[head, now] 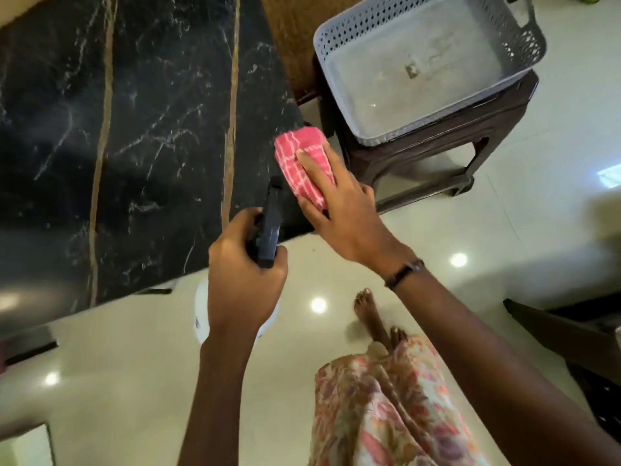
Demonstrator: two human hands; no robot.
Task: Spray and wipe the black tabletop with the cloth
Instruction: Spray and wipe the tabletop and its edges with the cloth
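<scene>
The black marble tabletop with white veins and two gold stripes fills the upper left. A folded pink checked cloth lies on its near right corner. My right hand presses flat on the cloth, fingers straight. My left hand grips the dark trigger head of a spray bottle, nozzle aimed over the tabletop. The bottle's white body shows partly below my hand, off the table's near edge.
A grey perforated plastic basket sits on a dark brown plastic stool just right of the table. Glossy cream floor tiles lie around. My bare feet and floral garment are below. A dark piece of furniture stands at right.
</scene>
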